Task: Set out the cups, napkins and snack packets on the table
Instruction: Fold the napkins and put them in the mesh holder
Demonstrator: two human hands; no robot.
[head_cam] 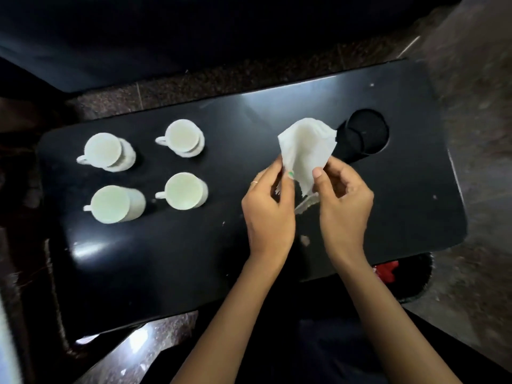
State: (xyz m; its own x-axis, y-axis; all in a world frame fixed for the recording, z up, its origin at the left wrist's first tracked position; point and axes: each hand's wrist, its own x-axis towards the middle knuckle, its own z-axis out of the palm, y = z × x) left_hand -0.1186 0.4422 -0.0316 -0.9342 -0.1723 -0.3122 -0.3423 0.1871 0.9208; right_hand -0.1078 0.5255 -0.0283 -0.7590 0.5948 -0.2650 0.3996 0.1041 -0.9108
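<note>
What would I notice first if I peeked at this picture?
Probably the crumpled white paper napkin, held up above the middle of the glossy black table by both hands, left hand and right hand pinching its lower edges. Next, four white ceramic cups stand in a square on the table's left side.

Dim overall, the scene is lit from above, so pale glare streaks the glossy black table point(194, 259) near its far edge and lower left corner, the white cups point(182, 191) look overexposed, and wide-angle distortion with motion blur smears the frame's right and left edges.
</note>
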